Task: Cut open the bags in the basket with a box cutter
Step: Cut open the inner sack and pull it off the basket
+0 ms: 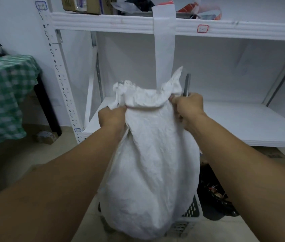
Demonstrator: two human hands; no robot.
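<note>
A full white woven bag (154,172) hangs upright in front of me, its neck bunched and tied. My left hand (111,117) grips the left side of the neck. On the right side of the neck is my right hand (187,107), which holds both the bag fabric and a grey box cutter (186,84) that points upward. The bag's bottom hides most of a grey perforated basket (193,209) on the floor below.
A white metal shelf unit (225,123) stands straight ahead, with boxes and packaging on its upper shelf and a white paper strip (164,41) hanging down. A table with a green checked cloth (3,102) is at the left. Dark items (215,193) lie right of the basket.
</note>
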